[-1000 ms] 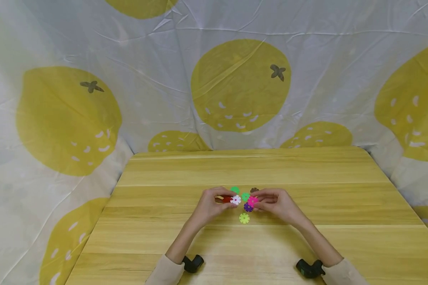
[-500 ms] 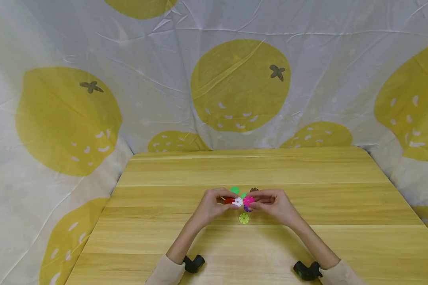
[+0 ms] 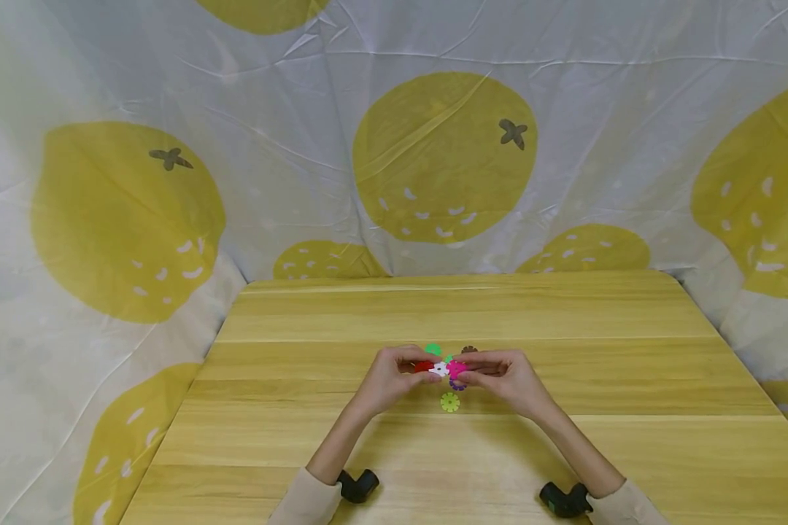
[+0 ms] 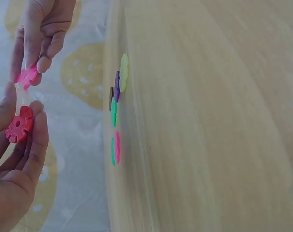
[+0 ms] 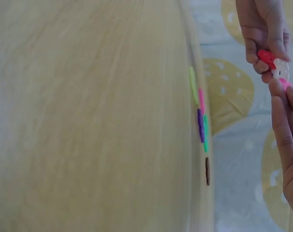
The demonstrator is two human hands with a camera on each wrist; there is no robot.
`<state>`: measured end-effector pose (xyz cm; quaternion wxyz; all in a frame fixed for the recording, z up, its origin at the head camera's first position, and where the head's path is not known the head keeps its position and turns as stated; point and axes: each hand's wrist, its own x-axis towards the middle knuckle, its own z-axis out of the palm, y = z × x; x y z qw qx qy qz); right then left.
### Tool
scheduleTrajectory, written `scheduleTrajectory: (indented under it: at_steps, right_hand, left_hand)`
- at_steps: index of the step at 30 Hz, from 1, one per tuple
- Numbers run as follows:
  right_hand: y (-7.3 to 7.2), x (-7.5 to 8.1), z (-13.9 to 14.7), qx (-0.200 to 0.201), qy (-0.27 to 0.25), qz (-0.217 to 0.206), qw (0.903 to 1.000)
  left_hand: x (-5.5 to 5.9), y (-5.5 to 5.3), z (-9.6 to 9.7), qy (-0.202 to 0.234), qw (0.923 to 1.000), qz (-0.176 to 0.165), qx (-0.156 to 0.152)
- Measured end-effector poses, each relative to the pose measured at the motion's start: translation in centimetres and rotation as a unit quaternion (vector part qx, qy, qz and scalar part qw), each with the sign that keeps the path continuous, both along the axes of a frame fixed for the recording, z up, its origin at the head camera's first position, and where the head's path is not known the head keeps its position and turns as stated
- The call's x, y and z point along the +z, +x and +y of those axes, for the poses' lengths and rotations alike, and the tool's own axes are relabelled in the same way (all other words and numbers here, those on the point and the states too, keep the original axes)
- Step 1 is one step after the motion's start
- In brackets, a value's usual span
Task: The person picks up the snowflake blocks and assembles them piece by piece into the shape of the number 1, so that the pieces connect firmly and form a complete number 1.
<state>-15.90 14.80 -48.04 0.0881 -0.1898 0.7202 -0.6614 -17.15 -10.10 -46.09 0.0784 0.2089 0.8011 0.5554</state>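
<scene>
In the head view, my left hand (image 3: 394,375) pinches a red snowflake-shaped building disc (image 3: 423,367) and the white disc (image 3: 439,370) joined to it. Opposite, my right hand (image 3: 508,379) pinches a pink disc (image 3: 456,370) between thumb and fingers. The pink disc's edge meets the white one, so red, white and pink form a row. The left wrist view shows both hands raised, with the red disc (image 4: 20,124) in the left fingers and the pink disc (image 4: 27,76) in the right. Fingers partly cover all three discs.
Loose discs lie on the wooden table (image 3: 394,313) below and around the hands: yellow-green (image 3: 449,402), purple (image 3: 458,386), brown (image 3: 469,350) and green (image 3: 433,350). Another pink disc (image 4: 117,147) shows in the left wrist view. A lemon-print cloth (image 3: 289,146) hangs behind.
The right hand has moved left with its pink disc, which was apart from the white one and now meets it. The left hand has barely shifted; its white disc has tilted.
</scene>
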Motion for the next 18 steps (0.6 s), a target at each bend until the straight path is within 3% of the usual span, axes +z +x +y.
scheduleTrajectory:
  at_steps: [6, 18]
  right_hand:
    - [0.22, 0.12, 0.14, 0.011, -0.027, -0.002, 0.9996]
    - [0.41, 0.08, -0.13, 0.017, -0.015, 0.019, 0.9996]
  left_hand:
    - [0.06, -0.01, 0.03, 0.026, 0.9994, -0.021, -0.005]
    - [0.05, 0.03, 0.01, 0.015, 0.9997, -0.014, -0.011]
